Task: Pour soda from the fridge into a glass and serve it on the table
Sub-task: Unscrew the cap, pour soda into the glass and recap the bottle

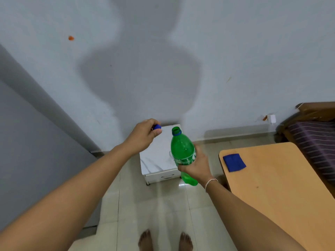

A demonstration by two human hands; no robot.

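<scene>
**Cap off, bottle open, both hands full**

At the far left stood a plain grey panel (pixel 27 142), running up beside the pale wall (pixel 235 51), which carried a small orange mark (pixel 71 38) high up and the person's own shadow across its middle.

The left hand (pixel 145 136) was stretched forward, fingers curled in tight, pinching a blue bottle cap (pixel 157 127) between thumb and fingertips. It hovered over the back left part of a small white cabinet (pixel 155 160) that stood on the tiled floor (pixel 154 205) against the wall; the cabinet had a marble-patterned top and a drawer handle on its front.

Just to the right, apart from the cap, the green soda bottle (pixel 182 149) was held in the air over the cabinet's right edge, tilted slightly with its open mouth up and leaning toward the left hand. The right hand (pixel 197 165) was wrapped around its label and lower body, a thin bangle (pixel 210 183) on that wrist. How much soda was inside I could not tell.

Below, two bare feet (pixel 165 240) stood on the tiles.

Farther right was a light wooden table (pixel 281 187), a folded blue cloth (pixel 234 162) lying near its back left corner. Beyond it, at the right edge, sat a dark wooden seat with a striped purple cushion (pixel 315 142)
</scene>
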